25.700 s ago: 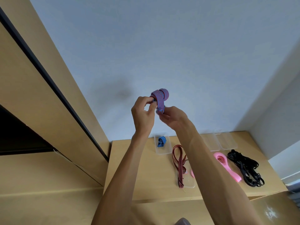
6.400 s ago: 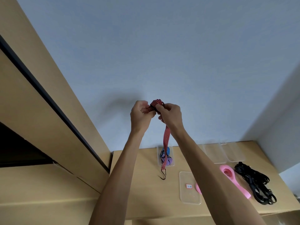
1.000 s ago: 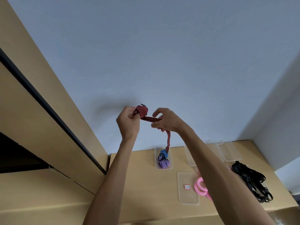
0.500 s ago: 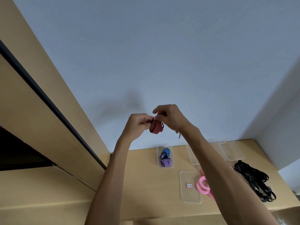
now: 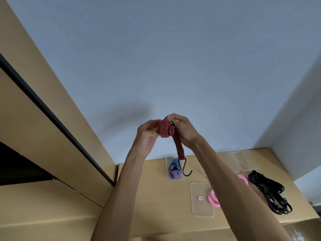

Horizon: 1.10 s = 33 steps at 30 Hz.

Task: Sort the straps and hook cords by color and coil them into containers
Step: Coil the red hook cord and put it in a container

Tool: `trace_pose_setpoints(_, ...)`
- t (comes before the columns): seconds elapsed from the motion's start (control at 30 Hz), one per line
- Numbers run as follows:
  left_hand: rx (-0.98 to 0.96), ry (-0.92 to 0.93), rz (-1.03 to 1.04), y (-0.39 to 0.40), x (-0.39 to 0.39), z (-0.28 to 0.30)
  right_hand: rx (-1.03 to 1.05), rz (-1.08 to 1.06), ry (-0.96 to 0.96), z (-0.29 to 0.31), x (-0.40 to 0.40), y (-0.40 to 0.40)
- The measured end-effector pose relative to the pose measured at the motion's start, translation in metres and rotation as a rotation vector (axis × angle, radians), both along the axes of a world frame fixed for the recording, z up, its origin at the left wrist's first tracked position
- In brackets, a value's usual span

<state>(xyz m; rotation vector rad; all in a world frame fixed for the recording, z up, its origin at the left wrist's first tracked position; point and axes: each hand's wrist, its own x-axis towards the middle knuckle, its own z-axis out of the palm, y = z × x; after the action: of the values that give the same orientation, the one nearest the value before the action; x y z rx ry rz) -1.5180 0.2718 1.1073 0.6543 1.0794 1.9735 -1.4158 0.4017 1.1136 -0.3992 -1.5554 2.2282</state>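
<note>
Both hands, left [image 5: 147, 134] and right [image 5: 182, 129], are gripping the red cord [image 5: 165, 130] raised above the surface [image 5: 149, 192], pinching the coil tight so it's not unwinding while the hooked tail [image 5: 186, 168] is dangling.

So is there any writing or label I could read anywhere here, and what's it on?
Only one: a small red-bordered white sticker on the flat clear lid lying on the table. Its print is too small and blurred to read.
Nothing readable shows on the red striped hook cord, the clear containers or the other straps.
</note>
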Motion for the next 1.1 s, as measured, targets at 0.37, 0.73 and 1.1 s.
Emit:
trace_pose_setpoints(0.37, -0.169, -0.039, 0.459, 0.018, 0.006, 0.007, 0.027, -0.023, -0.2, -0.003, 0.001, -0.014)
trace_pose_setpoints(0.73, -0.406, 0.43, 0.784, 0.015, -0.005, -0.013, 0.564, -0.063, -0.476, 0.014, -0.001, -0.016)
trace_pose_setpoints(1.1, -0.448, 0.567, 0.536, 0.001, -0.014, -0.021, 0.24, 0.083, -0.21, 0.032, 0.004, -0.014)
